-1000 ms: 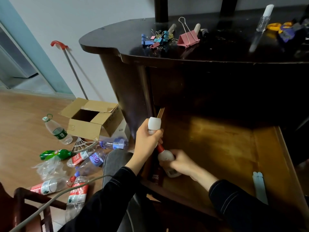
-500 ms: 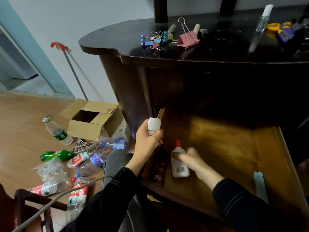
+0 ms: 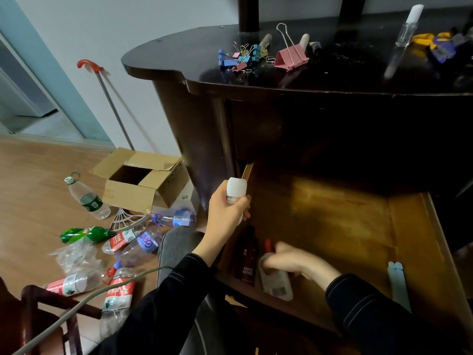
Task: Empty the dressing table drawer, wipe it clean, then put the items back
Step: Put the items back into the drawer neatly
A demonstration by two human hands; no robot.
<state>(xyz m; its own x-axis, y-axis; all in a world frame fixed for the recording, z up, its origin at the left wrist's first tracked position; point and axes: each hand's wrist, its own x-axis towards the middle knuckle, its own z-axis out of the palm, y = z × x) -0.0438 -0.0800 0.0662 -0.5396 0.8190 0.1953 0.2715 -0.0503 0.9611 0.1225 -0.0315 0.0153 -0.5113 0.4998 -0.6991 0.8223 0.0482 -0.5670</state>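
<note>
The right hand (image 3: pixel 291 260) lies over a white plastic bottle with a red cap (image 3: pixel 277 283), flat in the open wooden drawer's (image 3: pixel 353 221) near-left corner beside a dark brown bottle (image 3: pixel 247 257); blur hides whether it clasps or presses. The left hand (image 3: pixel 225 219) grips a white-capped bottle (image 3: pixel 236 187) above. Best settle the lying bottle snug and parallel, leaving room alongside.

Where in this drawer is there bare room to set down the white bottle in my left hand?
The drawer floor is bare across its middle and back, between the right hand and the white strips by the right wall. The front left corner is crowded: dark bottle, red-capped bottle.
</note>
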